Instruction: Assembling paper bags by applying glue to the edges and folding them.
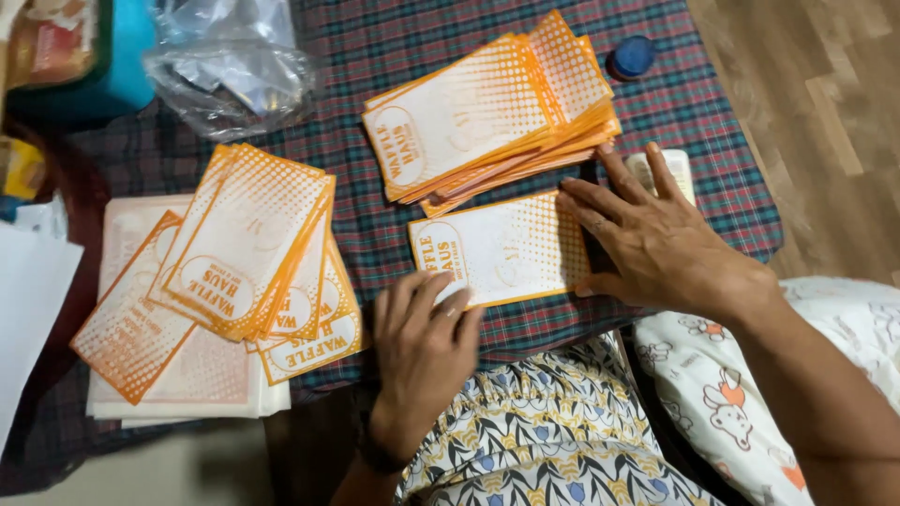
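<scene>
Head view: a single flat paper packet, white with orange dotted print and an orange border [502, 248], is pinned on the red-and-green plaid cloth surface [394, 47] from two sides. The right hand [656, 239] is laid flat on its far edge, fingers [600, 201] spread and nothing pinched, seemingly to keep it from sliding. The left hand [427, 342] is pressed on its near corner, fingers [445, 300] held close together and curled down. Just beyond the right fingers, a fanned stack of matching packets [487, 112] is kept. Well to the left of the left fingers, a second fanned pile [244, 253] lies on white sheets [122, 225]. Crumpled clear plastic [230, 61] lies farther off.
</scene>
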